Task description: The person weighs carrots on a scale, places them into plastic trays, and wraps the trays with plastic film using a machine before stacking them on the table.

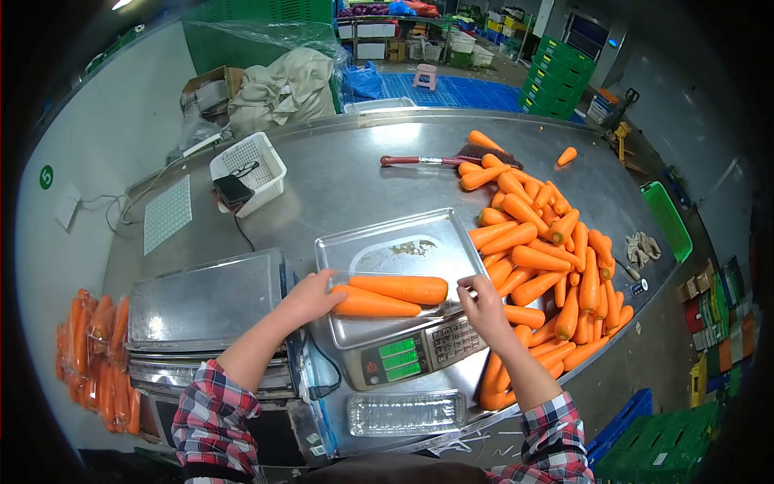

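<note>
Two carrots (pixel 399 288) lie side by side on the steel tray (pixel 347 250) of a digital scale (pixel 395 360), whose green display is lit. At their left ends is my left hand (pixel 309 298), its fingers closed around the tip of the nearer carrot (pixel 375 302). My right hand (pixel 482 305) hovers over the tray's right edge, just apart from the carrots' thick ends. Its fingers are curled into a pinch; whether anything small is between them cannot be made out. A clear plastic tray (pixel 406 414) sits in front of the scale.
A large pile of carrots (pixel 540 258) covers the right side of the steel table (pixel 339 177). Behind lies a red-handled brush (pixel 423 161). A white basket (pixel 270 173) with a phone stands back left. Bagged carrots (pixel 97 355) are far left, beside a flat metal-topped machine (pixel 210 298).
</note>
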Demonstrator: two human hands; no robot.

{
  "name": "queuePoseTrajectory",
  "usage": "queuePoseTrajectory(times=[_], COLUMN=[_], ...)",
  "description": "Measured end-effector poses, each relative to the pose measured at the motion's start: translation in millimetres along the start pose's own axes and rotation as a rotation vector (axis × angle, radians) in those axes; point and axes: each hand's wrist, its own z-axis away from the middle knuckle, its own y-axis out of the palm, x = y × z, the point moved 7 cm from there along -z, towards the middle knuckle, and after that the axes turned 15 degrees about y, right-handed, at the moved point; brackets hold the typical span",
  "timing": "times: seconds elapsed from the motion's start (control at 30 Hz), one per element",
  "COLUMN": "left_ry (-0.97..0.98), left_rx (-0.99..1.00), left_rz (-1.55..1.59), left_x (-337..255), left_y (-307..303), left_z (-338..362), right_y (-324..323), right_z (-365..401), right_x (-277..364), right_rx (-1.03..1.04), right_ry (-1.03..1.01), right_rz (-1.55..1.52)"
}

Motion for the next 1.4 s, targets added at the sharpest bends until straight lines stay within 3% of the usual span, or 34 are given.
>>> queuePoseTrajectory(times=[0.03, 0.13, 0.27, 0.4, 0.6, 0.7, 0.77, 0.87, 1.0, 1.1, 1.17, 1.2, 1.23, 1.33, 1.37, 1.4], left_ry=[-0.006, 0.0, -0.035, -0.047, 0.063, 0.141, 0.207, 0.185, 0.063, 0.001, -0.025, -0.025, -0.008, 0.039, 0.057, 0.032], left_rx=[-0.002, 0.007, -0.034, -0.11, -0.118, -0.223, -0.289, -0.309, -0.434, -0.548, -0.593, -0.607, -0.618, -0.737, -0.794, -0.731], left_rz=[-0.01, -0.02, 0.151, 0.342, 0.398, 0.542, 0.56, 0.734, 0.754, 0.711, 0.669, 0.628, 0.596, 0.415, 0.338, 0.109], left_x=[9, 12, 16, 22, 23, 30, 41, 89, 197, 263, 294, 305, 307, 300, 295, 291], left_y=[4, 8, 16, 23, 6, -25, -68, -125, -168, -180, -183, -182, -182, -187, -191, -192], left_z=[-5, -12, -14, -13, 7, 29, 64, 131, 217, 271, 296, 307, 317, 351, 364, 377], right_y=[0, 26, 32, 27, 20, 12, 20, 70, 192, 286, 307, 312, 311, 300, 284, 267], right_z=[-7, -10, -18, -1, 28, 46, 58, 78, 85, 73, 85, 92, 101, 124, 133, 141], right_x=[-10, -33, -52, -60, -27, 22, 75, 164, 241, 256, 280, 289, 298, 306, 306, 306], right_rx=[-0.038, 0.508, 0.563, 0.466, 0.385, 0.235, 0.241, 0.311, 0.432, 0.373, 0.37, 0.428, 0.431, 0.403, 0.31, 0.218], right_ry=[0.018, 0.516, 0.554, 0.583, 0.528, 0.469, 0.441, 0.393, 0.35, 0.158, 0.116, 0.147, 0.088, -0.078, -0.054, -0.031], right_rz=[0.064, -0.145, -0.159, -0.398, -0.638, -0.6, -0.59, -0.566, -0.423, -0.181, -0.07, -0.058, 0.045, -0.021, 0.019, 0.058])
